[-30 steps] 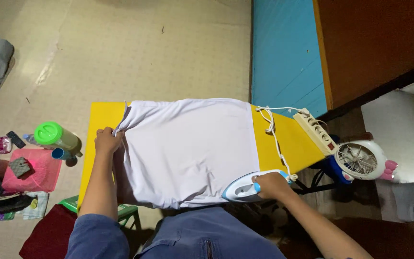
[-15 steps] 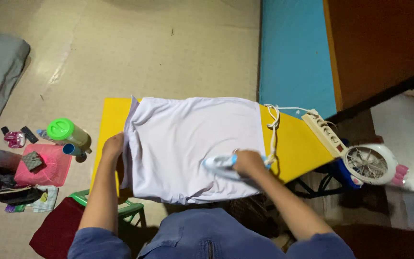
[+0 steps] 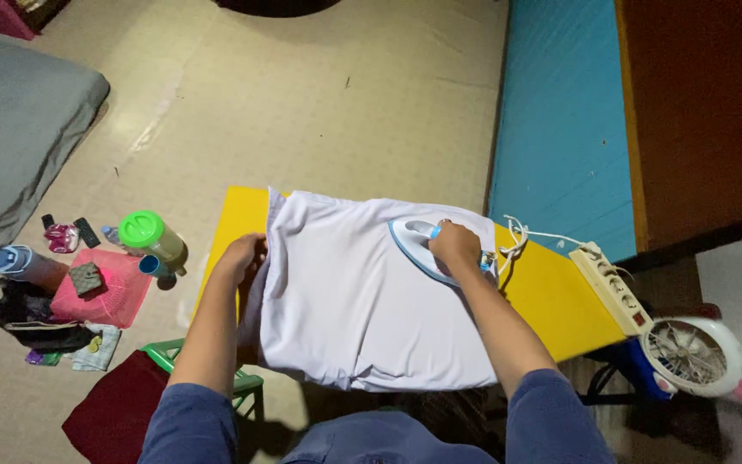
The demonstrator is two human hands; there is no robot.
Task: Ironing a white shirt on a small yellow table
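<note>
Head view: a person stands over a yellow ironing board (image 3: 551, 301) and looks straight down at both bare hands.
Garment: a white shirt (image 3: 354, 292) lies spread flat across the middle of the ironing board, its near edge hanging a little over the board's near side.
Right hand: the right hand (image 3: 455, 245) is wrapped tight around the handle of a white and blue iron (image 3: 418, 245), which sits soleplate down on the shirt near the board's far edge (its pointed nose aims toward the board's left end).
Left hand: the left hand (image 3: 242, 256) rests at the shirt's left edge on the board with fingers curled onto the cloth; whether it pinches the cloth or only presses it cannot be told.
Cord: a white cord (image 3: 515, 236) loops on the board just right of the iron.
Power strip: a white power strip (image 3: 611, 288) lies at the board's right end.
Fan: a small white fan (image 3: 699, 357) sits on the floor beyond the board's right end.
Floor left of the board: a green-lidded jar (image 3: 149, 234) and a pink tray (image 3: 105, 296) sit well apart from the board.
</note>
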